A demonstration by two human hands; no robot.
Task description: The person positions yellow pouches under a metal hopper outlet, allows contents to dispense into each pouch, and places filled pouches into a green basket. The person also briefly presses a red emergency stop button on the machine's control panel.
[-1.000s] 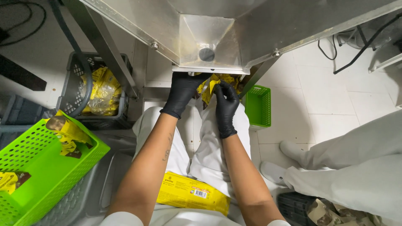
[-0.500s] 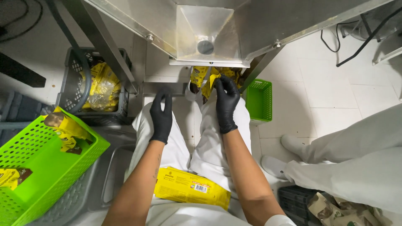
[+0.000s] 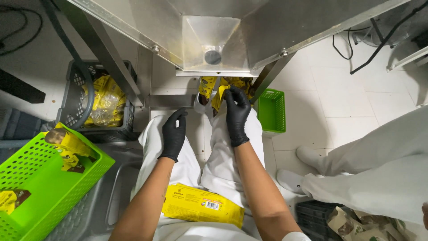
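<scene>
Both my hands wear black gloves. My right hand reaches forward under the steel hopper and pinches a yellow pouch among several yellow pouches below the outlet. My left hand rests over my left knee, fingers loosely apart, holding nothing. A flat yellow packet lies across my lap on my white trousers.
A bright green basket with yellow-and-brown packets sits at my left. Behind it a grey crate holds yellow bags. A small green basket stands on the tiled floor at right. Another person's white-clad legs and shoes are at right.
My left hand has let go of the pouches under the hopper and drawn back toward my knee. My right hand has stayed at the pouches.
</scene>
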